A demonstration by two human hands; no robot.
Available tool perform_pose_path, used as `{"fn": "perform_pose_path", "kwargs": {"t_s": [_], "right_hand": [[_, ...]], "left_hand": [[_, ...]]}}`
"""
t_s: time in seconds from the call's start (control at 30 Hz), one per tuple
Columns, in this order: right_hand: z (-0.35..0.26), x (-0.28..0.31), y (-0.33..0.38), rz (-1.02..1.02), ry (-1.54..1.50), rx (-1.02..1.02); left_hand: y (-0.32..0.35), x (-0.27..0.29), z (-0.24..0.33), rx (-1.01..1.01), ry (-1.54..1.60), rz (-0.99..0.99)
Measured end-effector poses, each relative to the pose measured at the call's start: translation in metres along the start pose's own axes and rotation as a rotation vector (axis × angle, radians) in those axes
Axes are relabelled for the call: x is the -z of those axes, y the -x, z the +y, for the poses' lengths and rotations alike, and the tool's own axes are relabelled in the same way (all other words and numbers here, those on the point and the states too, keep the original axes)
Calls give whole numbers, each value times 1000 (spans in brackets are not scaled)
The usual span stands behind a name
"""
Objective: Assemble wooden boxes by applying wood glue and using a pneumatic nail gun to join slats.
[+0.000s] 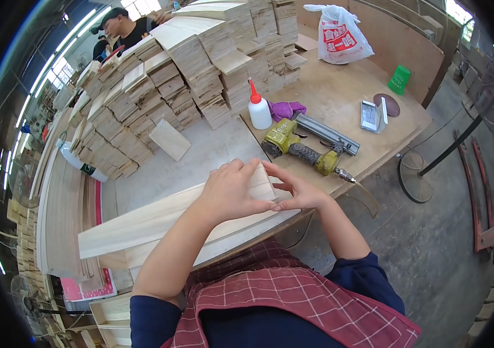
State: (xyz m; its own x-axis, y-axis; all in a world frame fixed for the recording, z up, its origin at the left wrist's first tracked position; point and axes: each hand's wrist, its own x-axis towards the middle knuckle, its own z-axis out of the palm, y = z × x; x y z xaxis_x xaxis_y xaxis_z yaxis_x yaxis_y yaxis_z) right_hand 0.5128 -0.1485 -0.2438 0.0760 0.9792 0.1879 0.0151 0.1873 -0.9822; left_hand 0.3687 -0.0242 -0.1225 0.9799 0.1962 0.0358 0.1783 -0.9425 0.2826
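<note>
Two hands meet at the right end of a long board, which we hold over the near side of the table, its other end running out toward between eight and nine o'clock. Our left hand lies across the top, its fingers on the far side and its thumb on the near side. Our right hand curves round the end, fingertips at the far corner, and the two thumbs come together. Beneath, we see a second board along the table's near edge.

Taking our hands as the centre of the clock, we have a white glue bottle with a red tip at twelve, and a purple cloth just beside it. A green nail gun lies between one and two. At two are an open metal case and a green cup; a plastic bag sits at one. At ten we find a small loose board, and at eleven a high stack of boards.
</note>
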Motion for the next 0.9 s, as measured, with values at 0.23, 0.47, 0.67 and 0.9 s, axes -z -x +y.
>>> {"fn": "perform_pose_path", "kwargs": {"t_s": [0.23, 0.47, 0.67, 0.9], "right_hand": [[1, -3, 0, 20, -56, 68], [7, -4, 2, 61, -1, 117], [12, -5, 4, 79, 15, 212], [11, -5, 4, 57, 76, 212]], "left_hand": [[-6, -4, 8, 54, -23, -24], [-7, -20, 2, 30, -23, 40], [-9, -21, 7, 67, -5, 38], [-9, -25, 4, 74, 16, 75]]}}
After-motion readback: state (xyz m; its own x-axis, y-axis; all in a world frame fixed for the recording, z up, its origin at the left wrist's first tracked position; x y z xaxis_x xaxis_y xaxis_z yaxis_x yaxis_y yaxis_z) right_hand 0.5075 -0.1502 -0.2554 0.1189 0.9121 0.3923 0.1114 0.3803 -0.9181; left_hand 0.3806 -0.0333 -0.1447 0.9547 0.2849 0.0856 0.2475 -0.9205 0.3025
